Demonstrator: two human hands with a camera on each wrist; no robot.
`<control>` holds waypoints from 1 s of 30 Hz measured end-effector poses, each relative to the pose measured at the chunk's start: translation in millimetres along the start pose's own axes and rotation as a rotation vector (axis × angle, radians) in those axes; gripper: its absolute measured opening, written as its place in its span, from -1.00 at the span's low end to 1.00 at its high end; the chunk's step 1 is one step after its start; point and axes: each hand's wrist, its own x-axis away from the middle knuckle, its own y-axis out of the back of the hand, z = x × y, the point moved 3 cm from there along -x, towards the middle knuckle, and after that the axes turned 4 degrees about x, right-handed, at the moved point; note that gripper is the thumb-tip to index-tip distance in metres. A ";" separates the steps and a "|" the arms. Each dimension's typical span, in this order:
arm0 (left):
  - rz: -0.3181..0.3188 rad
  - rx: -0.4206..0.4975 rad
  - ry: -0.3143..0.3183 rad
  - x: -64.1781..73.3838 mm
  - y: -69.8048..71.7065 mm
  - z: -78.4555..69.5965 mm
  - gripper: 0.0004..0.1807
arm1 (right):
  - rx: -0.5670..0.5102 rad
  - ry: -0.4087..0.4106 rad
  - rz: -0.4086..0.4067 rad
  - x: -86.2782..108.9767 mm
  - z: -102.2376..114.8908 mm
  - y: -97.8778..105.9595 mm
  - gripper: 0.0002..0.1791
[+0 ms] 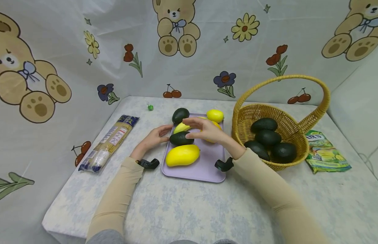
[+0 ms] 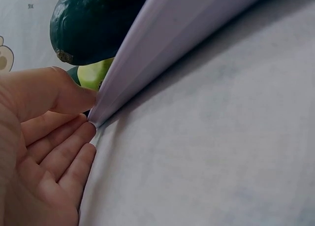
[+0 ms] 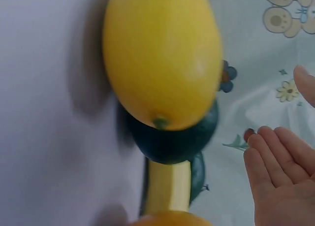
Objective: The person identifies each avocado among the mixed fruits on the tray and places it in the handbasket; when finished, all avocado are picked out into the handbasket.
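Note:
My left hand [image 1: 155,137] is at the left edge of a lilac tray [image 1: 207,169]; in the left wrist view its thumb and fingertips are right at the rim [image 2: 142,48], fingers fairly straight. Over the middle of the tray hovers my right hand [image 1: 208,130], fingers extended and nothing in its grasp. Between the hands lies a dark green avocado [image 1: 178,139], partly covered by the right thumb in the head view. A yellow mango [image 1: 182,155] is nearer me, with a banana [image 1: 181,127] behind the avocado. The right hand partly hides an orange-yellow fruit [image 1: 217,125].
Another avocado [image 1: 180,116] and a lemon [image 1: 215,116] sit at the tray's far corners. On the right stands a tall-handled wicker basket [image 1: 246,125] with several avocados, beside a green candy bag [image 1: 326,152]. A pasta pack [image 1: 111,142] and a small green item [image 1: 150,107] lie left.

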 end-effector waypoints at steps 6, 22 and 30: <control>0.002 -0.006 0.011 -1.9 -0.2 3.0 -0.37 | 0.078 -0.082 0.050 -11.7 -14.8 -13.9 -0.27; 0.032 0.015 -0.008 8.2 -3.2 -23.1 -0.38 | 0.281 -0.223 0.093 -22.0 -35.3 -25.1 -0.25; 0.042 0.026 0.006 9.7 -3.7 -27.5 -0.36 | 0.312 -0.259 0.101 -21.6 -39.5 -30.7 -0.23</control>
